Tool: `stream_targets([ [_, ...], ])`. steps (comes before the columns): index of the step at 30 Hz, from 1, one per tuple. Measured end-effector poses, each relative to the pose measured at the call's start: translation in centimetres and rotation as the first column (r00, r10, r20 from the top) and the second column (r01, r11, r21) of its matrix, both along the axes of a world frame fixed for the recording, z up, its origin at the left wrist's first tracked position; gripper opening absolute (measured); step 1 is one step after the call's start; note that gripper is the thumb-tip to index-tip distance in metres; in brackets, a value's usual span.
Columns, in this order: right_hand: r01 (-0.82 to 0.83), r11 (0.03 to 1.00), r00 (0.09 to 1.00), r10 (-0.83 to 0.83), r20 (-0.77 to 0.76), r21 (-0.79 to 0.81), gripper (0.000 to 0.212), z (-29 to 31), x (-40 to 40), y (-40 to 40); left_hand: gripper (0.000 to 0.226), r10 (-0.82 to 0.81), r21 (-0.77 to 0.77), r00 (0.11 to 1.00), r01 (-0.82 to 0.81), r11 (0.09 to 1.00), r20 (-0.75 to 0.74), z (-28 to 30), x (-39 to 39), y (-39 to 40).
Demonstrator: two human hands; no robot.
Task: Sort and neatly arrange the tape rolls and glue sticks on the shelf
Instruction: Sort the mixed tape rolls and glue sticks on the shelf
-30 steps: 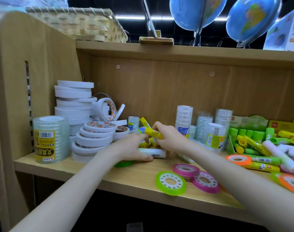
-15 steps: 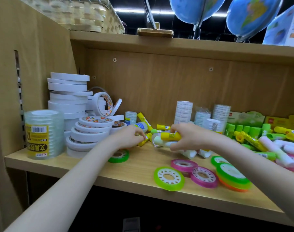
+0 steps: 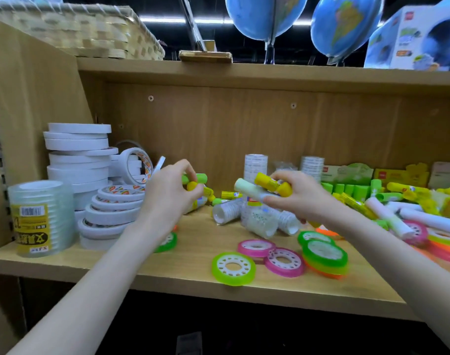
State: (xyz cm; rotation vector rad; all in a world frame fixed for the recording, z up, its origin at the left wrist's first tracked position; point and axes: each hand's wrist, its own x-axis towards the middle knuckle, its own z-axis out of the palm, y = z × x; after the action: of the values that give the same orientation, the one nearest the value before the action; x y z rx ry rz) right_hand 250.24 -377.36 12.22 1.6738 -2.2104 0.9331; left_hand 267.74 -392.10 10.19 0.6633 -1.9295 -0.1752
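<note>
Both forearms reach forward over the wooden shelf (image 3: 193,275), hands raised above its surface. The left hand (image 3: 167,198) curls around glue sticks with green and yellow caps (image 3: 195,181). The right hand (image 3: 295,198) grips a yellow glue stick (image 3: 271,184) and a pale one (image 3: 247,190). Coloured tape rolls (image 3: 233,268) lie flat near the front edge.
</note>
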Motion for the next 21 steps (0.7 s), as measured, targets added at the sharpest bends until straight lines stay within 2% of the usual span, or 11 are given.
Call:
stream_targets([
  [2,0.028,0.996,0.998,-0.023,0.067,-0.079,0.015,0.3,-1.7,2.5,0.013,-0.145,-0.062,0.988,0.141,0.988,-0.059,0.5,0.0,2.1],
  [5,0.132,0.98,0.979,-0.105,0.176,-0.147,0.016,0.5,-4.8,6.4,0.015,-0.376,-0.097,0.926,0.371,0.924,-0.044,1.0,-1.8,5.0],
  [7,0.251,0.957,0.964,-0.234,0.122,-0.146,0.02,1.0,-7.0,8.4,0.014,-0.455,-0.111,0.891,0.452,0.885,-0.001,1.3,-4.2,6.5],
  [11,0.469,0.882,0.879,-0.471,-0.073,-0.04,0.036,2.0,-12.1,10.0,0.018,-0.531,-0.051,0.839,0.539,0.841,0.119,2.0,-9.9,8.5],
  [14,0.52,0.854,0.85,-0.513,-0.119,0.03,0.039,1.8,-15.6,10.2,0.015,-0.546,-0.004,0.818,0.556,0.831,0.182,2.3,-14.1,9.6],
  [17,0.56,0.829,0.808,-0.543,-0.227,0.012,0.037,1.3,-17.7,9.5,0.014,-0.541,0.023,0.798,0.555,0.831,0.265,2.1,-17.5,10.3],
  [21,0.558,0.829,0.804,-0.526,-0.277,0.046,0.036,0.6,-19.0,8.3,0.014,-0.534,0.072,0.808,0.534,0.842,0.25,1.6,-20.3,10.3],
])
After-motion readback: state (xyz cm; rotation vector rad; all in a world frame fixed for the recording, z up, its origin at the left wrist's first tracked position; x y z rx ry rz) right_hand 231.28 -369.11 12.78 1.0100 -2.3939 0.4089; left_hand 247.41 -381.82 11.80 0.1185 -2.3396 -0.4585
